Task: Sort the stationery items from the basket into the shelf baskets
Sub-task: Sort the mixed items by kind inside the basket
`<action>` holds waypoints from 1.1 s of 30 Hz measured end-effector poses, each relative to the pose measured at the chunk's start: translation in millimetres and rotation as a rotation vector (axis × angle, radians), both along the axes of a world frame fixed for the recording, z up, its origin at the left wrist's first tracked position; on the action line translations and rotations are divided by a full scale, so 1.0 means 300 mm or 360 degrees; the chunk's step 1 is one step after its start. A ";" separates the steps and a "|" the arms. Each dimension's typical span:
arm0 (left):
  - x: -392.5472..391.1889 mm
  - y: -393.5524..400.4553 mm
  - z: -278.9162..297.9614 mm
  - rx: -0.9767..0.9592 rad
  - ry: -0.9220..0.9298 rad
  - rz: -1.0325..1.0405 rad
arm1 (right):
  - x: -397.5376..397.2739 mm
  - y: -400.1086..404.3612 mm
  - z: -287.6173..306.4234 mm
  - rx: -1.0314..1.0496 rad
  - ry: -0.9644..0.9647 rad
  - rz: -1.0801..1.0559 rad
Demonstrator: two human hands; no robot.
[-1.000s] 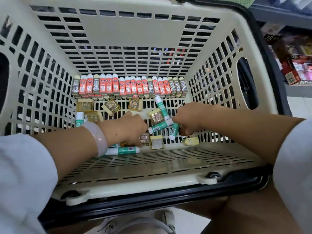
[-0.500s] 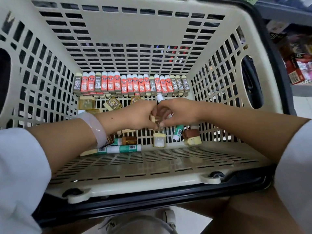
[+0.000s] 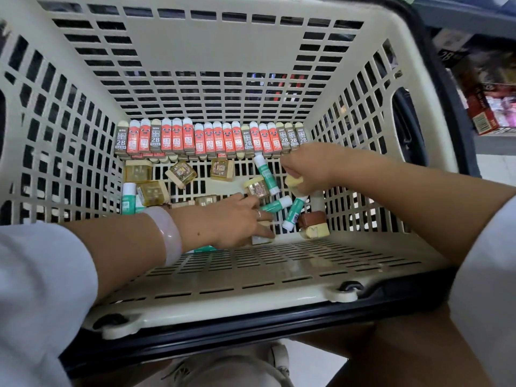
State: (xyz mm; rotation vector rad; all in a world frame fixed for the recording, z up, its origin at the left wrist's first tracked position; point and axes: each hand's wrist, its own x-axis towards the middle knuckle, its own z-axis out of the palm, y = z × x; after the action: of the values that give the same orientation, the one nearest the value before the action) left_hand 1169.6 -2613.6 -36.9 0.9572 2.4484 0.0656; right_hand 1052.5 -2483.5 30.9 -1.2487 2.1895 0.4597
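basket (image 3: 83,152), four visible green glue sticks (image 3: 264,174), left hand (image 3: 234,222) flat, right hand (image 3: 307,169) gripping cream eraser (image 3: 294,181)

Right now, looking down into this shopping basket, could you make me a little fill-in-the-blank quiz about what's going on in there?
1. The erasers stand in a row along the basket's ____ wall.
2. The right hand grips a pale ____ item, lifted above the floor of the basket.
3. The left hand reaches with straight fingers, and a pale bangle sits on its ____.
4. The glue sticks have white caps and ____ bodies.

Missing words: far; yellow; wrist; green
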 end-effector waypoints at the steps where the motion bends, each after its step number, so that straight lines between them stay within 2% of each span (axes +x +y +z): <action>1: -0.002 0.002 -0.003 -0.0017 0.0032 -0.0009 | 0.005 0.008 -0.009 0.0083 0.0034 0.0055; 4: -0.009 -0.004 -0.007 -0.0109 0.0027 0.0015 | 0.025 0.028 -0.034 0.0225 -0.0037 0.0053; 8: -0.019 -0.033 0.000 -0.0210 -0.0152 0.0140 | 0.037 0.022 -0.041 0.0341 -0.0104 0.0133; 12: -0.026 -0.049 -0.002 0.0026 -0.0490 0.0491 | 0.023 0.027 -0.041 0.0432 -0.0320 -0.0009; 15: -0.027 -0.051 0.007 0.0127 -0.0569 0.0643 | 0.009 0.028 -0.040 0.0451 -0.0381 -0.0078; 18: -0.034 -0.049 0.013 0.0137 -0.0540 0.0671 | 0.013 0.026 -0.034 0.0474 -0.0389 -0.0149; 22: -0.031 -0.026 0.007 0.0232 -0.0359 0.0556 | 0.038 0.021 -0.045 0.0554 -0.0664 -0.0468; 26: -0.025 -0.014 0.005 0.0207 -0.0290 0.0473 | 0.025 0.011 -0.052 0.0489 -0.0475 -0.0578; 29: -0.030 -0.033 0.013 0.0127 -0.0346 0.0499 | 0.014 0.011 -0.058 0.0576 -0.0554 -0.0794; 31: -0.035 -0.044 0.025 0.0106 -0.0344 0.0515 | 0.017 0.002 -0.065 0.0438 -0.0702 -0.0876; 33: -0.040 -0.051 0.041 0.0088 -0.0273 0.0536 | 0.025 -0.016 -0.062 0.0128 -0.0890 -0.0937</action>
State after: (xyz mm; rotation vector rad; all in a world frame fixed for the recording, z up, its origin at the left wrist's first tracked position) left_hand 1157.5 -2629.1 -24.6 0.5276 2.4307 0.3191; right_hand 1059.9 -2488.3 12.3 -0.5438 1.8938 -0.0448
